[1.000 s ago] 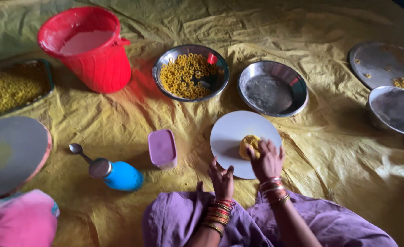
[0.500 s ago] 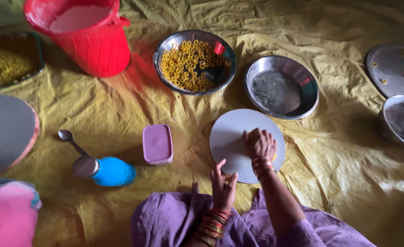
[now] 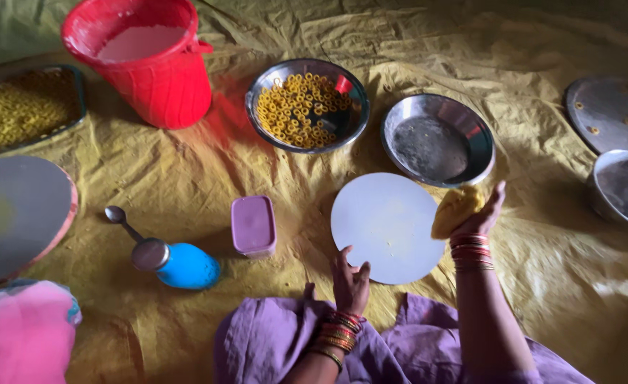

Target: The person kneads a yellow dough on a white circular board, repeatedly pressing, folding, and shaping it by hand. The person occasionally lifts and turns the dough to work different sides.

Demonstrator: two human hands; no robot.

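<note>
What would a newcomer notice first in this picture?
The red bucket at the top left stands out against the yellow sheet. Beside it, a steel bowl holds yellow rings. Lower right, the right hand lifts a dough lump beside the white round board; the left hand rests at the board's near edge.

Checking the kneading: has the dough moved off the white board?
Yes. The dough, in the right hand, now sits past the board's right edge, toward the empty bowl.

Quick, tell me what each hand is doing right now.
Left hand: open, fingertips at the edge of the white round board.
Right hand: closed around a lump of yellow dough.
</note>
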